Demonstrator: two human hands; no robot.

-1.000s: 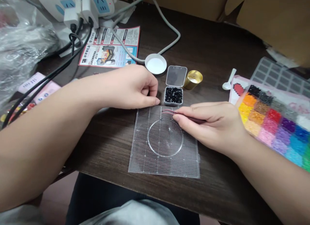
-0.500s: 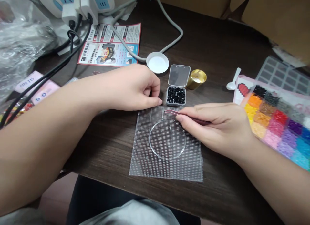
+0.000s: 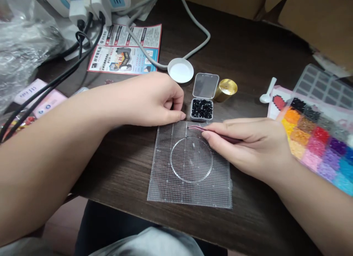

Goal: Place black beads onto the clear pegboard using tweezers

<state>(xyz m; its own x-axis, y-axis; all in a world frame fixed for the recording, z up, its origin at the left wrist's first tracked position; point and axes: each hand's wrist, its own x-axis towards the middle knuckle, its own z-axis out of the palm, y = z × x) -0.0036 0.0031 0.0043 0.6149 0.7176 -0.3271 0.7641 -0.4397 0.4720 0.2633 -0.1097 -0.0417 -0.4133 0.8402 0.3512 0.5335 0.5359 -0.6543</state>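
Note:
A clear square pegboard with a round outline lies on the dark table. My right hand is closed on pink tweezers, whose tips touch the upper part of the board, at what looks like a tiny black bead. My left hand rests at the board's top edge with its fingers curled and thumb and forefinger close together; whether anything is between them is too small to tell. Just beyond the board stands a small open clear box of black beads, its lid tilted back.
Behind the box are a gold cup and a round white dish. A white spoon and a tray of coloured beads lie right. Cables, a leaflet and plastic wrapping are at the left.
The view has shifted very slightly. Both hands and the tweezers keep nearly the same place over the board.

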